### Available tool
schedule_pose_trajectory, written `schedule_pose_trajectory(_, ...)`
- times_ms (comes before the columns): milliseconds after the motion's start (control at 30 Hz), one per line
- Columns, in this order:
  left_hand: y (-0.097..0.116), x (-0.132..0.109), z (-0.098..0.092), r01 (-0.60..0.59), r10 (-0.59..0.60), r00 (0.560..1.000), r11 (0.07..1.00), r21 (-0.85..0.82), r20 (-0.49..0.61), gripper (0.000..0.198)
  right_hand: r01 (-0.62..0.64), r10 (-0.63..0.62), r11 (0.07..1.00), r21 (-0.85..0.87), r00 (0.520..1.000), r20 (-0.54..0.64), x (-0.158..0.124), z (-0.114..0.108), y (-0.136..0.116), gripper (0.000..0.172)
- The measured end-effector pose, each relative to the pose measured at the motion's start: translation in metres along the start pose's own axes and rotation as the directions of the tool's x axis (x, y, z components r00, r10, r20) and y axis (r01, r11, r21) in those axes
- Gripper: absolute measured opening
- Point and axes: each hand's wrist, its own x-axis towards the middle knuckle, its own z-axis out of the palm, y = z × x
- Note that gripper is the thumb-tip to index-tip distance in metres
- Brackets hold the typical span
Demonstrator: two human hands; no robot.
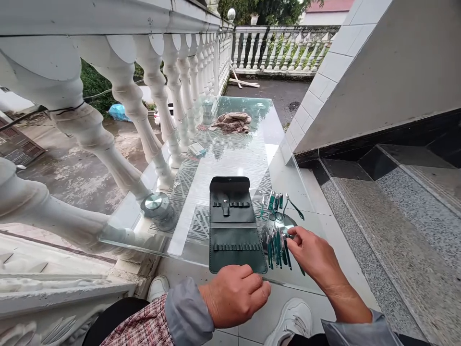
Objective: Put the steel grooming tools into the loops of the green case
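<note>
A dark green manicure case (234, 235) lies unfolded on the glass table, its elastic loops holding nothing. My left hand (237, 294) is curled closed at the case's lower edge, with nothing showing in it. To the right of the case, several slim green-handled manicure tools (277, 247) lie side by side. My right hand (313, 254) pinches at the right end of this row, on a green manicure tool (303, 273) mostly hidden by the hand. Above the row are nail clippers (275, 201), small scissors (264, 211) and cuticle nippers (293, 206).
The glass table top (237, 158) rests on round glass supports (157, 206). Farther back lie a crumpled brown cloth (232, 123) and a small box (197, 149). White balusters (126, 101) line the left side; stone steps (389, 216) rise on the right.
</note>
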Motion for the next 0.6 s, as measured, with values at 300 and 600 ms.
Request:
schedule_pose_trajectory(300, 0.01, -0.004, -0.001, -0.018, 0.014, 0.998, 0.999, 0.052, 0.061, 0.011, -0.011, 0.012, 0.999, -0.038, 0.999, 0.04, 0.002, -0.003, -0.005, 0.022)
schedule_pose_trajectory(600, 0.012, -0.007, 0.002, 0.004, -0.006, 0.992, 1.0, 0.015, 0.123, 0.014, -0.09, 0.096, 0.964, 0.252, 0.995, -0.009, 0.001, -0.01, 0.001, 0.021)
